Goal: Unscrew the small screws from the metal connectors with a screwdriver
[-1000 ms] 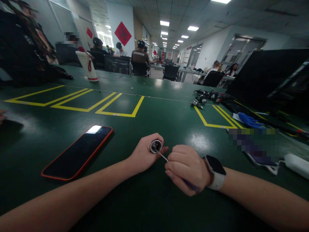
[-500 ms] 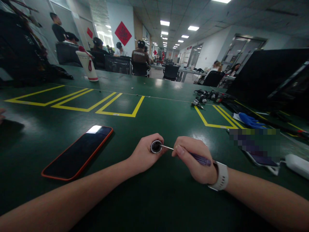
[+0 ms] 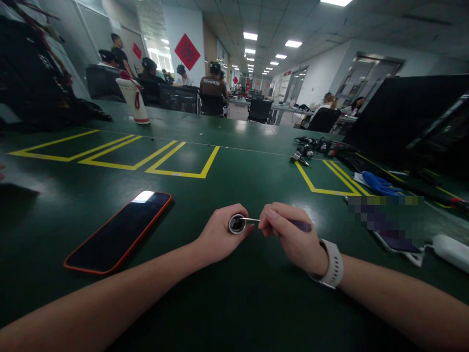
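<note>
Left hand (image 3: 219,238) gripping small round metal housing (image 3: 237,224), fingers closed around body, open end facing camera, just above green table (image 3: 234,303). Right hand (image 3: 293,235) pinching purple-handled screwdriver (image 3: 301,225); shaft tip entering housing opening. Housing interior dark; contents not discernible. Orange-cased phone (image 3: 117,232) lying left, well apart.

We see only the round end of the small metal cylinder (image 3: 237,224); the left hand (image 3: 218,237) covers its body. The right hand (image 3: 293,234) hides part of the screwdriver (image 3: 301,225), whose tip is too small to read. A pixelated patch (image 3: 384,215) masks things on the desk (image 3: 234,303).
</note>
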A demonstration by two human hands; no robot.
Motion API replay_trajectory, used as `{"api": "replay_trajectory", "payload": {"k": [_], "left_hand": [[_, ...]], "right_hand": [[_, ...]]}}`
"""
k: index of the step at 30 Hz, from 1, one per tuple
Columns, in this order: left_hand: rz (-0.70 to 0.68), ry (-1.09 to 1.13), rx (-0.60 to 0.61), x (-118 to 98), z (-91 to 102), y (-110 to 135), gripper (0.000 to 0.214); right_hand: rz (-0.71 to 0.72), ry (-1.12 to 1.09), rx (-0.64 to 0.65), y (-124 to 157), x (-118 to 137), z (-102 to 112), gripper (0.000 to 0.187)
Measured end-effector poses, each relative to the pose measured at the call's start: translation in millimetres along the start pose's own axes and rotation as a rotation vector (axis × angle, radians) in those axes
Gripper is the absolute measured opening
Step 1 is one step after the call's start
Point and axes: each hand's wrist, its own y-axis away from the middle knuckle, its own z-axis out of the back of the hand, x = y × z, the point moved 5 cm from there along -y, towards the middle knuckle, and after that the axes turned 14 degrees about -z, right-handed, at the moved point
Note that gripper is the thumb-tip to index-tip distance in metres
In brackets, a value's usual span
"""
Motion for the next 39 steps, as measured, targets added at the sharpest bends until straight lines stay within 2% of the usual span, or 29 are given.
{"api": "replay_trajectory", "payload": {"k": [4,6,11,14,16,21,25,28,31,35,39], "left_hand": [[0.015,0.02,-0.005,-1.7,1.2,-0.6,0.01],[0.021,0.022,0.001,-2.3,1.4,-1.0,0.01],[0.01,-0.057,-0.004,-2.3,2.5,-0.8,0.01],[-0.012,-0.108,0.025,-3.1,1.1,-0.3,0.008],[-0.011,-0.12,0.044,-2.9,0.1,-0.1,0.007],[0.016,-0.05,0.045,-1.1,-0.5,0.2,0.007],[0.021,-0.015,0.026,-1.5,0.7,-0.4,0.009],[0.037,-0.032,0.023,-1.2,1.7,-0.9,0.009],[0.031,-0.069,0.004,-1.0,3.0,-1.0,0.008],[0.006,-0.105,-0.014,-1.4,3.1,-0.3,0.007],[0.01,-0.132,-0.037,-1.2,3.5,0.7,0.01]], "right_hand": [[-0.142,-0.226,-0.017,-5.0,-13.5,0.7,0.029],[-0.135,-0.226,-0.028,-4.4,-12.5,1.1,0.03],[0.136,0.174,-0.033,6.2,13.1,-2.2,0.028],[0.175,0.261,0.003,9.1,17.8,-5.5,0.027],[0.103,0.166,0.009,6.4,11.8,-4.2,0.028],[-0.169,-0.248,-0.018,-3.9,-12.8,-2.2,0.029],[-0.258,-0.383,-0.043,-6.5,-17.8,-3.6,0.027],[-0.174,-0.261,-0.062,-4.1,-9.5,0.4,0.029],[0.014,0.042,-0.063,2.1,7.0,2.4,0.031],[0.259,0.4,-0.051,12.3,26.4,-5.9,0.027],[0.402,0.556,0.019,17.9,33.5,-17.5,0.023]]}}
